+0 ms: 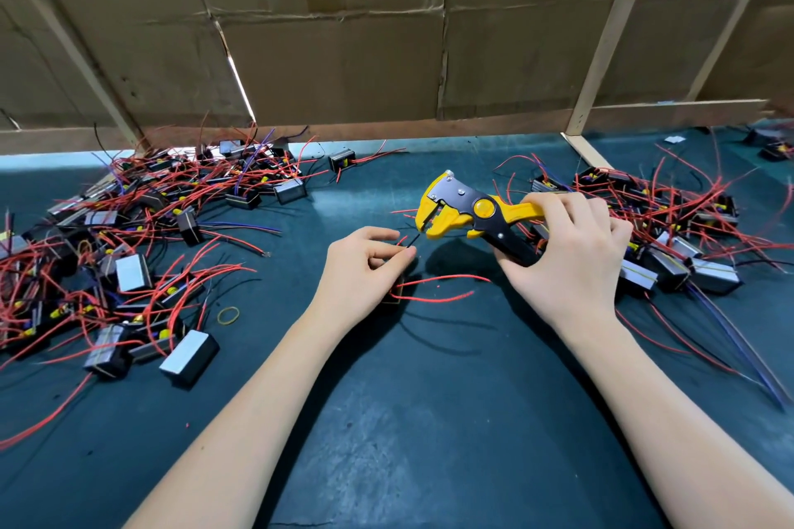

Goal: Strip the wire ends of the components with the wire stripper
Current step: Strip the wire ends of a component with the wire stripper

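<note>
The wire stripper [468, 213], yellow and black, was gripped by its handles in the right hand [571, 253], head pointing toward the left hand [365, 266]. That hand's curled fingers pinched a thin dark wire [411, 240], its tip just short of the stripper's gaping mouth. The component [395, 295] sat under the left hand, red leads [447, 288] trailing toward the right wrist. Component heaps [129, 236] lay outside both hands on the green mat [386, 421].

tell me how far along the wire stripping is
Done: cannot tell which heap is stripped. In hand: the left hand pinches a thin black wire before the yellow and black wire stripper gripped by the right hand. Left: heaps of boxy red-wired components on both sides.
</note>
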